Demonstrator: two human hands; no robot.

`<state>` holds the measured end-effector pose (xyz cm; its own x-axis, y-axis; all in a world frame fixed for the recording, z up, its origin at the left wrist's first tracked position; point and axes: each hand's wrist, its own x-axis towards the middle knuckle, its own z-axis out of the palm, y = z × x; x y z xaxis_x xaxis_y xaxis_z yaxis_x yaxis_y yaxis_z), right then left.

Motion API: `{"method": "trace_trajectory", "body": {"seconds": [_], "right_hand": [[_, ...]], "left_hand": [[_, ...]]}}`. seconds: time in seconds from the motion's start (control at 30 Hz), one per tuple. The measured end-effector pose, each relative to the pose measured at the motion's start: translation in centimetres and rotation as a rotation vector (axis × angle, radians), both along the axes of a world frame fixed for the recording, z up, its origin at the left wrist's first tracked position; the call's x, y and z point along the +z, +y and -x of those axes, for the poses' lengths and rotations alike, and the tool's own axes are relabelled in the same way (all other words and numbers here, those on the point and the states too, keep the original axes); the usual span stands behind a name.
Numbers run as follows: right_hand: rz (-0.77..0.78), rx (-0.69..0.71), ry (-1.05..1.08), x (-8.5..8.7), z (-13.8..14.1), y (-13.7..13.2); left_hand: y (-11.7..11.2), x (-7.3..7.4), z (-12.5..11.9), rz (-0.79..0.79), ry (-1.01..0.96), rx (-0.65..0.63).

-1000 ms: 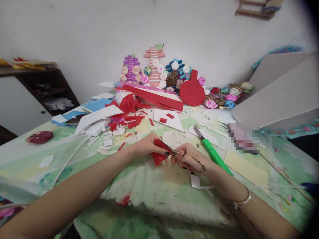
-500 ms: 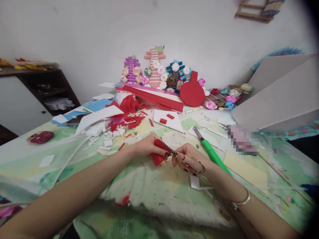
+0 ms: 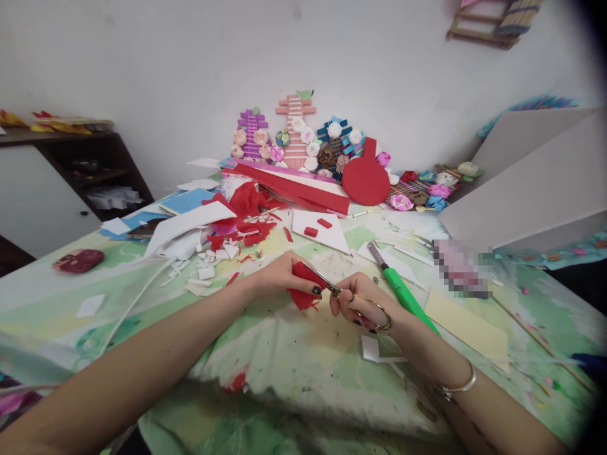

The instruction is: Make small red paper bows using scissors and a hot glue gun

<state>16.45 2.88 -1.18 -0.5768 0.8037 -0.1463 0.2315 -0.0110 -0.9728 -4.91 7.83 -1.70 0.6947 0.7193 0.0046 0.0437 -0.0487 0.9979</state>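
Observation:
My left hand (image 3: 283,278) pinches a small folded piece of red paper (image 3: 303,292) just above the table, fingers closed on it. My right hand (image 3: 360,306) has its fingers through the gold handles of small scissors (image 3: 342,296), whose blades reach left into the red paper. Both hands are close together near the middle of the green painted tablecloth (image 3: 294,366). A thin bracelet (image 3: 459,385) circles my right wrist.
A green-handled craft knife (image 3: 403,292) lies right of my right hand. Red and white paper scraps (image 3: 232,237) lie behind my left hand. Paper flower crafts (image 3: 303,142) and a red paddle shape (image 3: 366,180) lean on the wall. Grey boards (image 3: 531,183) stand right; a dark shelf (image 3: 90,164) left.
The red paper has turned a little in my left hand and the scissors have worked slightly along it. Both hands stay in the same place.

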Motion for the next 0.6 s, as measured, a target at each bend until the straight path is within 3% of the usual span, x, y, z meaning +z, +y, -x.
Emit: {"method": "trace_trajectory", "body": {"seconds": [0.2,0.3,0.5,0.6], "right_hand": [[0.013,-0.073,0.025,-0.1,0.1,0.2],[0.017,-0.101,0.050,-0.2,0.1,0.4],[0.040,-0.137,0.055,-0.5,-0.1,0.7],[0.018,-0.158,0.067,-0.5,-0.2,0.8]], "left_hand": [[0.8,-0.2,0.4,-0.082,-0.158,0.079],[1.0,0.0,0.7,-0.072,-0.097,0.078],[1.6,0.0,1.5,-0.015,0.101,-0.057],[2.0,-0.2,1.9,-0.065,0.146,-0.031]]}}
